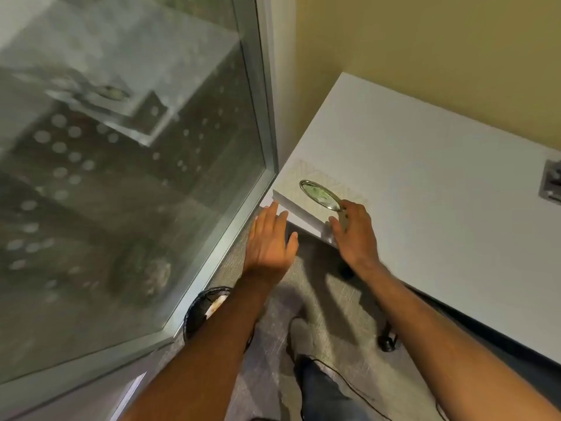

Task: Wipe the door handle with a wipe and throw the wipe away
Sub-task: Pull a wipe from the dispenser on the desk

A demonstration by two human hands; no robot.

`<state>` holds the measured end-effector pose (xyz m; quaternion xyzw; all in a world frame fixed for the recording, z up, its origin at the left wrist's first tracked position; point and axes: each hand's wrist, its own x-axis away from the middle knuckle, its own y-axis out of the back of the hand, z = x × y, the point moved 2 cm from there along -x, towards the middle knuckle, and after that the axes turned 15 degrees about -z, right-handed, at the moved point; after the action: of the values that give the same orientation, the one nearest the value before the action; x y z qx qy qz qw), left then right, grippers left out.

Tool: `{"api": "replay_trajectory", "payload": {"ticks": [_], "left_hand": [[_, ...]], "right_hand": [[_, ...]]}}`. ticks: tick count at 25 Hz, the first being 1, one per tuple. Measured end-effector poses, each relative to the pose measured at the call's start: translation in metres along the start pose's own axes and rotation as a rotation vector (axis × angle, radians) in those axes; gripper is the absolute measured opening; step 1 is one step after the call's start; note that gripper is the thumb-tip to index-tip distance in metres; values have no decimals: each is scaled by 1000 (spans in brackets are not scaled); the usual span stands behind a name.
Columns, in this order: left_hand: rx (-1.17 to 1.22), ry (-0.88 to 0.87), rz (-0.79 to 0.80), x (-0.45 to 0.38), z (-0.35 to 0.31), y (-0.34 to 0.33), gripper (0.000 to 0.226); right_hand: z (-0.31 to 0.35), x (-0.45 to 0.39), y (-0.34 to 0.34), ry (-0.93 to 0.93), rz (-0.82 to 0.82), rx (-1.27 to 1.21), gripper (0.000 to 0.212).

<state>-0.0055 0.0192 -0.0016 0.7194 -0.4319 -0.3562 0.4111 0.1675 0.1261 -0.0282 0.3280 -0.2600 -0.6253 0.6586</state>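
White tabletop [425, 208] with a silver-rimmed green oval [320, 195] at its near left corner, mustard-yellow wall [440, 41] far right, grey textured carpet [334, 299], and pale dots on the left glass panel [121, 177]

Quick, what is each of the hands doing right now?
Left hand: open, fingers spread, holding nothing.
Right hand: open, resting at the corner of the white box, gripping nothing that I can see.

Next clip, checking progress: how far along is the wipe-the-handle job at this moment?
Nothing looks done yet. No loose wipe shows in either hand, and no door handle is clearly in view. In hand: the right hand rests at the corner of the white table beside the round opening of what looks like a flat wipe pack; the left hand hovers open nearby. Left: pulling a wipe, wiping, then binning it, probably in the mesh bin.
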Motion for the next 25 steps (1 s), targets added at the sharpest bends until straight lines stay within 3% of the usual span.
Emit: {"api": "replay_trajectory", "payload": {"ticks": [2,3,7,11,17,22,25], "left_hand": [[-20,-79,-59,-12,-6,-15,36],[-71,-138,-82,-19,-7,-21,40],[43,-7,57,-50,-10,-36,50],[-2,-8,216,-59,-7,-48,54],[-21,-48,330,-55,-3,-45,55],[126,46,261,-48,-3,-18,52],[305,213,222,-41,0,4,46]], "right_hand": [[-3,-16,-7,-30,-26,-3,43],[-5,-22,-11,-23,-27,9,42],[-7,-38,-27,30,2,117,37],[-5,-45,-36,31,40,144,37],[-5,-46,-31,19,14,82,29],[15,-38,-12,-105,-101,-183,21],[38,-26,2,-368,-62,-480,15]]}}
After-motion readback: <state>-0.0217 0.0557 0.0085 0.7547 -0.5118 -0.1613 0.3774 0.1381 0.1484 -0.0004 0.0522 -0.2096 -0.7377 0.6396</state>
